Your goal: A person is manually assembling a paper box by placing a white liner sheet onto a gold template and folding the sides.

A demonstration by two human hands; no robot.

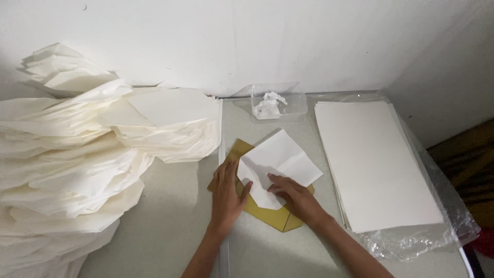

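Both hands work on a single white paper sheet (275, 164) that lies, partly folded, over a mustard-yellow cardboard template (272, 216) near the centre of the bench (170, 226). The template shows only at its edges — a corner at 10 o'clock of the sheet and a pointed end at 6 o'clock.

The left hand (226, 193) lies flat, fingers together and pointing toward 12 o'clock, pressing the sheet's left edge and the template beneath; the thumb spreads toward 2 o'clock onto the paper. It grips nothing. The right hand (293, 195) enters from 5 o'clock, fingers extended toward 10 o'clock and pressed onto the lower fold of the sheet, likewise flat and not closed around anything. The two hands sit just beside each other, thumb near fingertips, apart by a narrow strip of paper.

At 3 o'clock of the sheet, a tall stack of flat white paper (375, 164) rests on crumpled clear plastic wrap (437, 231). At 12 o'clock, against the white wall (257, 41), stands a small clear plastic container (280, 103) holding a crumpled white wad. From 9 to 11 o'clock, large heaps of folded cream-white paper pieces (77, 170) cover the bench's left side — well apart from the hands.
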